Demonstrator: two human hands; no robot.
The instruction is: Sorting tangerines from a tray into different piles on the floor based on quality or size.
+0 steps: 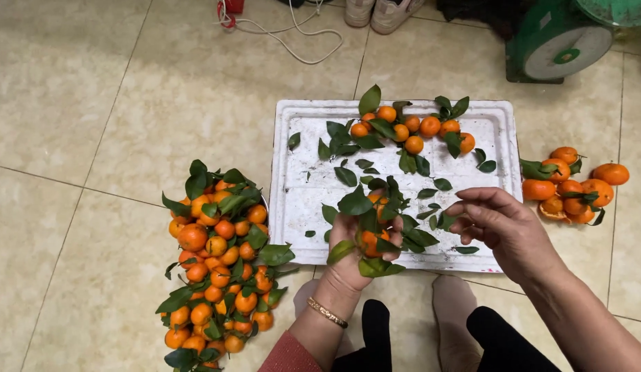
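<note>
My left hand (348, 258) grips a leafy bunch of small tangerines (373, 227) over the near edge of a white foam tray (303, 186). My right hand (503, 227) hovers just to the right of the bunch, fingers bent and apart, holding nothing that I can see. A second cluster of tangerines with leaves (410, 131) lies at the far side of the tray. Loose green leaves (431, 189) are scattered across the tray's middle.
A big heap of leafy tangerines (217, 269) lies on the tiled floor to the left. A smaller group of tangerines (575, 186) sits to the right of the tray. A green scale (561, 34), white cable (293, 31) and someone's shoes (379, 12) are at the far edge.
</note>
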